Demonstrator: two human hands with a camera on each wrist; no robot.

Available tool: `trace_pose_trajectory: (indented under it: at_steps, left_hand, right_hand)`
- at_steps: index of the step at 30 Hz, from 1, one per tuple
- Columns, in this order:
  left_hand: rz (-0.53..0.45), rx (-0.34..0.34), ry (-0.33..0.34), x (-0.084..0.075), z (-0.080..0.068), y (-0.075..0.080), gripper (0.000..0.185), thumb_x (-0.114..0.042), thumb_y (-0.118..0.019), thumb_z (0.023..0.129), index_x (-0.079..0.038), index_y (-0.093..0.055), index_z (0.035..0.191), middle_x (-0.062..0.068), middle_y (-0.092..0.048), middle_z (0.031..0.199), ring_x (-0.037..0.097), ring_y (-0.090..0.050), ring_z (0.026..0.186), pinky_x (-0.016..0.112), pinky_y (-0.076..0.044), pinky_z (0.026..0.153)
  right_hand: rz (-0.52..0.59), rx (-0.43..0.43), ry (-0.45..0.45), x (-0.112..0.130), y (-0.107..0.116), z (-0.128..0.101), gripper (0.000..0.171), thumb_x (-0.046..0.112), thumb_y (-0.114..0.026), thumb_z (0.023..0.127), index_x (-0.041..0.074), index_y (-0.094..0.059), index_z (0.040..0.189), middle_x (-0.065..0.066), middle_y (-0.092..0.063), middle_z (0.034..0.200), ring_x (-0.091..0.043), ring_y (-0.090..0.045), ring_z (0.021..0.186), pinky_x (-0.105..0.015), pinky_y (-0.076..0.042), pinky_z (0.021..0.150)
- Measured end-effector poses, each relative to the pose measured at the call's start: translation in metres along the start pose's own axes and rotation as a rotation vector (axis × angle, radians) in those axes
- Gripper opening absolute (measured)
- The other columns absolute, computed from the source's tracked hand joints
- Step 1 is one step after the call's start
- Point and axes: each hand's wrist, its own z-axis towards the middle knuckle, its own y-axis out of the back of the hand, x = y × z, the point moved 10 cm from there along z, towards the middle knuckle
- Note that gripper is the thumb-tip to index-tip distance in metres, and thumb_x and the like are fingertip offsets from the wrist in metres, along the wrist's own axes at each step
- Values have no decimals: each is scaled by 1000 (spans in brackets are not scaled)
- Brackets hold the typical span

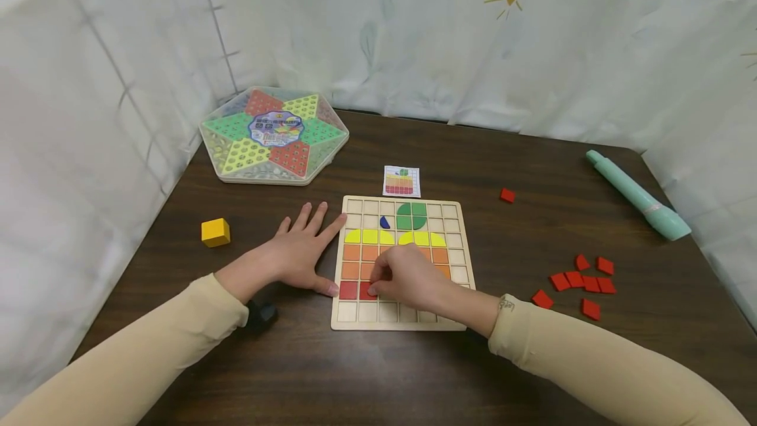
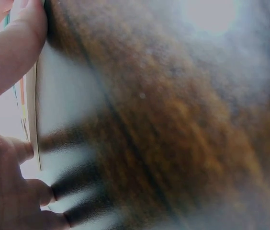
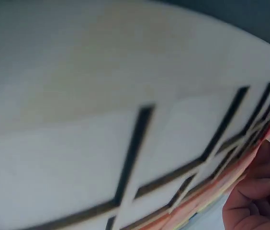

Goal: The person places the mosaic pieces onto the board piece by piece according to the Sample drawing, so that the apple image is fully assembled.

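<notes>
Nearest, right hand (image 1: 408,279) curled over the wooden grid board (image 1: 455,317), fingertips pinching a red square tile (image 1: 367,291) in the board's second row from the near edge, at 9 o'clock from the knuckles. Square tile, so no long axis; edges lay parallel to the grid. Left hand (image 1: 298,252) flat, fingers spread, braced the board's left edge. Farther, at 3 o'clock, loose red tiles (image 1: 576,280) lay well apart.

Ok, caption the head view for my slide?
Right hand sets a red tile in the board; left hand steadies it.
</notes>
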Motion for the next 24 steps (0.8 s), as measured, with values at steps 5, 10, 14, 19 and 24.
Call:
trace_pose_trajectory:
  at_steps: [5,10,14,19,24]
  left_hand:
    - [0,1,-4,-1,1,0,127,-67,-80,75,-14,-10,166,29,1,170,55,3,155,77,-11,117]
    - [-1,-6,-16,-2,0,1,127,-65,-81,75,-13,-10,166,29,1,170,55,3,155,77,-11,117]
    - [-4,-6,-20,-3,0,2,127,-65,-81,75,-13,-10,166,29,1,170,55,3,155,77,-11,117]
    - [-3,-7,-16,-3,-1,3,127,-66,-81,75,-13,-10,166,29,2,170,55,3,155,78,-11,116]
    - [-7,-7,-24,-3,-2,2,127,-66,-80,76,-12,-10,166,30,2,169,56,3,155,78,-11,116]
  right_hand:
    - [51,-4,-38,-9,16,-4,5,13,-84,85,14,-80,82,8,-72,71,-8,-58,65,-22,-48,61]
    - [74,-21,-88,-29,45,-12,10,14,-84,85,11,-80,93,4,-74,83,-10,-61,71,-26,-52,68]
    - [117,-69,-126,-61,76,-19,19,12,-81,88,6,-78,106,-4,-76,98,-15,-66,82,-30,-56,78]
    - [190,-180,-205,-118,123,-28,33,14,-76,93,2,-70,124,-16,-73,117,-25,-70,104,-39,-57,89]
    - [162,-268,-305,-168,163,-38,41,15,-70,98,-1,-62,135,-25,-67,129,-37,-64,120,-51,-51,102]
